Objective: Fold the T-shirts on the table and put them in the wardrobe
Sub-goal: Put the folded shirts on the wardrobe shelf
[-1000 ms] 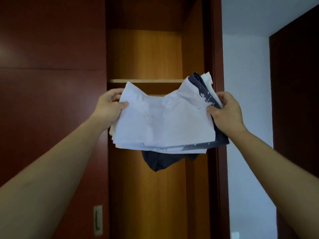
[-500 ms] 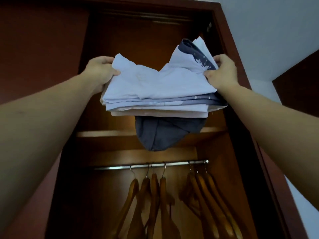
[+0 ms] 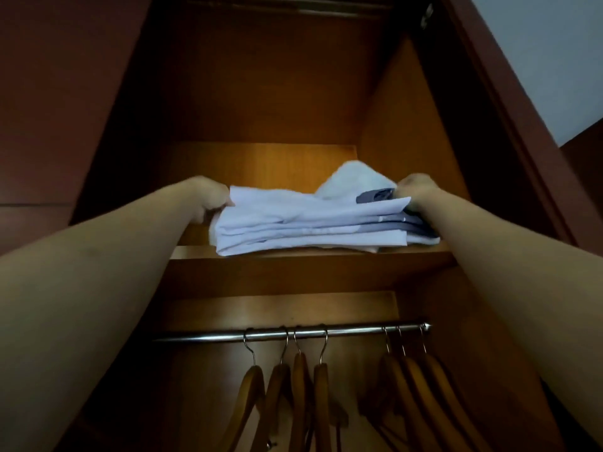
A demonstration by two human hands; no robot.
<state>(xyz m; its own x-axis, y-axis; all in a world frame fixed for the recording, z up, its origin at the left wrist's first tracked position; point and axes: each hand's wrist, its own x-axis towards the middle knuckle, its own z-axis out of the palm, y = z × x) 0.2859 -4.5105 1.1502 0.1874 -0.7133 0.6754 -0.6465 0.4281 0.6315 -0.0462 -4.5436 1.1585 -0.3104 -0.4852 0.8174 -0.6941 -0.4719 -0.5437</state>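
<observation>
A stack of folded T-shirts, mostly pale lilac-white with a dark grey one among them, lies on the upper wardrobe shelf, near its front edge. My left hand grips the stack's left end. My right hand grips the right end, where a grey layer and a raised white fold show. Both arms reach up into the open wardrobe.
Under the shelf a metal rail carries several empty wooden hangers. The wardrobe's side walls stand close on both sides. A dark red door frame runs up the right, with pale wall beyond it.
The stack went from being held in the air before the wardrobe to resting on the upper shelf. The grey part that hung below it no longer shows.
</observation>
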